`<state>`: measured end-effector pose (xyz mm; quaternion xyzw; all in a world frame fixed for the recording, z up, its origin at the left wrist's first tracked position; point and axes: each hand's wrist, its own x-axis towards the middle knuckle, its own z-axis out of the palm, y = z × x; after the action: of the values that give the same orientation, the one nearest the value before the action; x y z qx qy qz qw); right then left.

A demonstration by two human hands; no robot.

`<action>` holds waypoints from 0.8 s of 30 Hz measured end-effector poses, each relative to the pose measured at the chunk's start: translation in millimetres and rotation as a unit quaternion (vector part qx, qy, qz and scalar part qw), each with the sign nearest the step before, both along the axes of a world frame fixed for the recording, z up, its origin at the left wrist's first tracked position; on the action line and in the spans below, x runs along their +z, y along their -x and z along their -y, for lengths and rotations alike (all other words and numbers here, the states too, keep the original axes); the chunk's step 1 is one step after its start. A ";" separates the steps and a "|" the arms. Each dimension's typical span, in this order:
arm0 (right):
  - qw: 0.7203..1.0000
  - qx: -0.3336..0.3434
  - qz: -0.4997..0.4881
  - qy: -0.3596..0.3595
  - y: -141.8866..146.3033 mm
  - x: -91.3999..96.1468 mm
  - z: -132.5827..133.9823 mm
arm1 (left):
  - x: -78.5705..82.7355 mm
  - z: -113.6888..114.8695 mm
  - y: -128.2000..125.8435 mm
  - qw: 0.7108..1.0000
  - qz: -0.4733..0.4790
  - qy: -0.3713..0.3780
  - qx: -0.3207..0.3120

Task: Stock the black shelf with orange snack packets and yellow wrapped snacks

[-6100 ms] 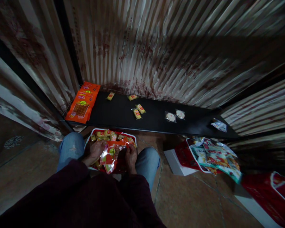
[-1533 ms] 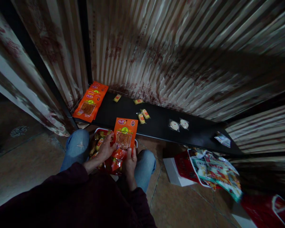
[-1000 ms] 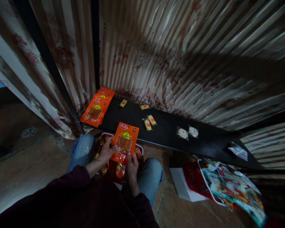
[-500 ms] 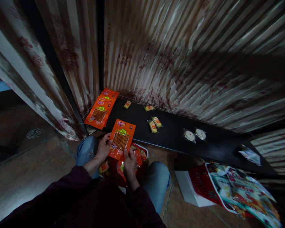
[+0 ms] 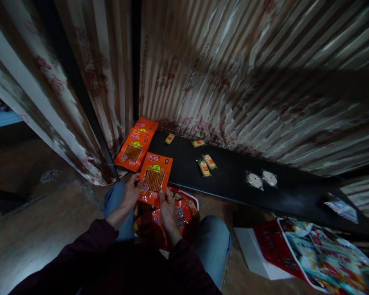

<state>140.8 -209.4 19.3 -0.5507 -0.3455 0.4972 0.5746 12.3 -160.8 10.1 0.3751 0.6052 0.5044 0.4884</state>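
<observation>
Between my hands is an orange snack packet (image 5: 153, 179) with a clear window showing brown sticks. My left hand (image 5: 132, 189) pinches its left edge, and my right hand (image 5: 168, 209) grips its lower right corner. The packet hangs above a red basket (image 5: 195, 199) between my knees, which holds another orange packet (image 5: 182, 214) and small wrapped snacks. More orange packets (image 5: 133, 152) lie overlapping at the left end of a black shelf (image 5: 227, 176). Several small yellow-wrapped cakes (image 5: 204, 168) lie on the shelf to their right.
Two round white wrapped biscuits (image 5: 254, 180) and a blue-and-white packet (image 5: 342, 208) lie farther right on the shelf. A second red basket (image 5: 272, 241), full of larger bags, stands on the floor at right beside a white box (image 5: 258, 254). Curtains (image 5: 233, 82) hang behind.
The held packet has shifted slightly left toward the packets on the shelf, still in both hands. The camera view has turned a little, so the shelf appears farther right and lower.
</observation>
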 end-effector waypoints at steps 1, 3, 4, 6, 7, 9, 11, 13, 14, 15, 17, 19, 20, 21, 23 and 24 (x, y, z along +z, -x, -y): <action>1.000 -0.004 0.008 -0.002 2.6 0.7 -3.2 | -1.0 -2.1 3.3 1.000 -0.008 -0.004 0.000; 0.999 -0.005 0.032 -0.003 7.5 -0.6 -10.0 | -2.3 -6.5 9.6 1.000 -0.022 -0.013 0.007; 0.999 -0.004 0.044 -0.003 9.9 -2.3 -13.5 | -2.5 -8.8 12.6 0.999 -0.026 -0.018 0.012; 0.998 -0.001 0.062 -0.006 15.0 -6.4 -20.9 | -2.2 -13.8 18.4 0.999 -0.032 -0.029 0.022; 0.998 0.001 0.067 -0.008 17.7 -8.5 -24.5 | -1.8 -16.4 21.1 0.998 -0.036 -0.035 0.027; 0.998 0.002 0.068 -0.013 23.2 -11.9 -31.9 | -1.0 -21.8 26.6 0.997 -0.051 -0.044 0.039; 0.998 0.001 0.067 -0.016 28.7 -13.7 -39.4 | -1.1 -27.6 32.0 0.995 -0.072 -0.049 0.054; 0.997 -0.003 0.072 -0.017 33.9 -14.0 -47.3 | -2.8 -34.0 37.5 0.992 -0.092 -0.050 0.067; 0.997 -0.003 0.077 -0.016 36.3 -13.8 -51.4 | -4.2 -37.2 40.2 0.991 -0.100 -0.050 0.072; 0.997 -0.003 0.081 -0.014 38.6 -13.6 -55.6 | -5.9 -40.6 42.9 0.990 -0.110 -0.050 0.075; 0.996 0.001 0.083 -0.016 43.0 -13.4 -64.1 | -8.9 -47.1 48.1 0.986 -0.138 -0.051 0.073; 0.996 0.005 0.087 -0.024 47.1 -14.3 -72.3 | -10.0 -53.3 52.8 0.980 -0.182 -0.049 0.063; 0.995 0.004 0.091 -0.028 49.0 -15.2 -76.3 | -9.6 -56.2 54.9 0.975 -0.209 -0.047 0.057; 0.995 0.003 0.098 -0.031 50.9 -16.4 -80.1 | -8.6 -58.9 56.8 0.969 -0.236 -0.044 0.051; 0.993 -0.001 0.116 -0.034 54.5 -19.3 -87.3 | -5.1 -63.6 59.8 0.955 -0.292 -0.040 0.041; 0.992 -0.002 0.125 -0.036 56.1 -20.9 -90.6 | -3.1 -65.5 60.9 0.947 -0.318 -0.040 0.038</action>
<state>84.7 -118.7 -1.6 -0.5882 -0.4310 0.4109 0.5471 -48.7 -95.3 7.0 0.5120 0.7220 0.4012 0.2357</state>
